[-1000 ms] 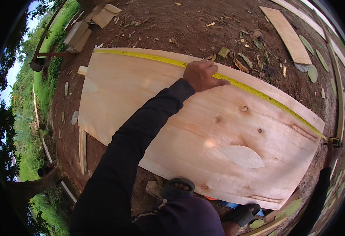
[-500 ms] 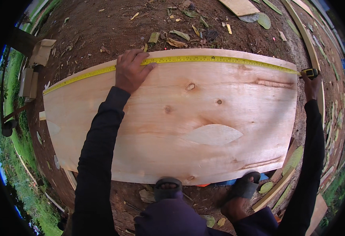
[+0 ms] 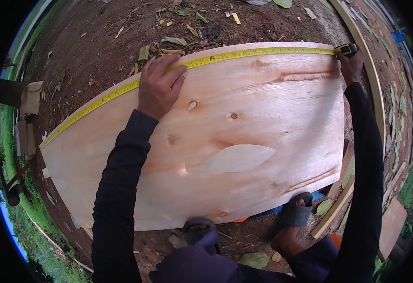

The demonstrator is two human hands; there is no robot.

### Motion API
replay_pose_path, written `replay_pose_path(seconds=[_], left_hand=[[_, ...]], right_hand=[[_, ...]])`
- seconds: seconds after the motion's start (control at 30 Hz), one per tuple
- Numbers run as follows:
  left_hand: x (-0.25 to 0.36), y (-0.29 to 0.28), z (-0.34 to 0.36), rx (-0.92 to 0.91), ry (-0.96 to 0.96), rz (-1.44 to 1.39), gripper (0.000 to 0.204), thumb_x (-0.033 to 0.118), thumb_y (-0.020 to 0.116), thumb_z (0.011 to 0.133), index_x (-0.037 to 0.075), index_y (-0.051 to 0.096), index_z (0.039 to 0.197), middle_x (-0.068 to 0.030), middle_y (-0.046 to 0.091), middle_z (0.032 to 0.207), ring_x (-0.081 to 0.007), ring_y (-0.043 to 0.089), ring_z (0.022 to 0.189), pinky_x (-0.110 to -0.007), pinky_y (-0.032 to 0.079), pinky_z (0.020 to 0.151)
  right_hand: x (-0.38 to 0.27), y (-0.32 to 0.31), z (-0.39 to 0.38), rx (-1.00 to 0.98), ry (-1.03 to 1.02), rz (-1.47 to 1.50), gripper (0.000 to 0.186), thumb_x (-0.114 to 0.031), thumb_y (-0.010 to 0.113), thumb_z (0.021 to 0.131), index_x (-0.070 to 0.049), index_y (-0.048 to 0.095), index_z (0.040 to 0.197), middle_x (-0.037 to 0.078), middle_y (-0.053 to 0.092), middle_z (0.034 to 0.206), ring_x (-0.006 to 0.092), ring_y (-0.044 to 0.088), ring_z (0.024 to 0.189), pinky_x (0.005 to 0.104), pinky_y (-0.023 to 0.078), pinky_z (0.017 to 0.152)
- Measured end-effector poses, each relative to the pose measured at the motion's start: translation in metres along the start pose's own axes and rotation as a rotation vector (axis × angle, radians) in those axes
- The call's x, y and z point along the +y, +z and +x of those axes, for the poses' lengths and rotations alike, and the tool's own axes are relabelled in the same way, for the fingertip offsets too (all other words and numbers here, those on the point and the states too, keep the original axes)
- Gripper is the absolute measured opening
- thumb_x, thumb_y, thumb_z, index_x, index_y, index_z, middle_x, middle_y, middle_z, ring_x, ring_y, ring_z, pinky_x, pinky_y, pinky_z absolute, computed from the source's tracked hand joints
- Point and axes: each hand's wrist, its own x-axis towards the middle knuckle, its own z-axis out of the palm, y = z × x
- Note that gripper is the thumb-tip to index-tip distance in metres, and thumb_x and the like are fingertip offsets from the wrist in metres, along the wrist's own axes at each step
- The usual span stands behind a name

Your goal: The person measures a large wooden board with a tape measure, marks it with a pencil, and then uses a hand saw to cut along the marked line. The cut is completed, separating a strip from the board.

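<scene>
A broad pale plywood sheet (image 3: pixel 253 118) lies on the ground, with knots and a lighter leaf-shaped patch (image 3: pixel 239 159). A yellow measuring tape (image 3: pixel 98 100) stretches along its far edge from the left end to the right corner. My left hand (image 3: pixel 159 87) is on the tape left of the middle, fingers bent over it and the board's edge, pinning it down. At the right corner my right hand (image 3: pixel 350 63) grips the black-and-yellow tape case (image 3: pixel 345 50).
My sandalled feet (image 3: pixel 297 214) stand at the near edge. Long timber strips (image 3: pixel 374 94) lie right, a plywood offcut (image 3: pixel 391 228) lower right, folded cardboard (image 3: pixel 31 98) left. Dry leaves dot the dirt (image 3: pixel 98 56); grass runs along the far left.
The view has swung round: the board's right end sits higher and its left end lower in the picture. Both hands stay on the tape, which remains stretched along the edge.
</scene>
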Motion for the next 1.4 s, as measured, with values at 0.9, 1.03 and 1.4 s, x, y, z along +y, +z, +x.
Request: replay_pose_path(seconds=[0.9,1.03,1.4], left_hand=[[0.123,0.123,0.154,-0.273,-0.352,-0.373,0.025,0.037,0.075,0.092,0.016,0.082,0.102,-0.0142,0.079,0.090,-0.0349,0.076,0.090,-0.048,0.059,0.083],[0.125,0.137,0.160,-0.320,-0.445,-0.422,0.025,0.036,0.075,0.091,0.016,0.083,0.104,-0.0135,0.079,0.092,-0.0338,0.076,0.091,-0.046,0.059,0.084],[0.120,0.148,0.160,-0.294,-0.510,-0.606,0.020,0.025,0.080,0.087,0.013,0.083,0.103,-0.0072,0.081,0.098,-0.0256,0.076,0.090,-0.039,0.058,0.082]], right_hand=[[-0.016,0.024,-0.014,0.105,0.159,0.270,0.078,-0.021,0.092,0.076,0.000,0.048,0.137,0.024,0.054,0.127,0.0416,0.053,0.120,0.0480,0.047,0.103],[-0.025,0.024,-0.017,0.114,0.190,0.319,0.066,-0.021,0.093,0.074,0.001,0.053,0.121,0.022,0.056,0.113,0.0370,0.059,0.104,0.0474,0.051,0.091],[-0.025,0.005,-0.021,-0.076,0.401,0.381,0.064,-0.029,0.094,0.074,0.002,0.059,0.118,0.021,0.063,0.106,0.0353,0.064,0.099,0.0473,0.053,0.086]])
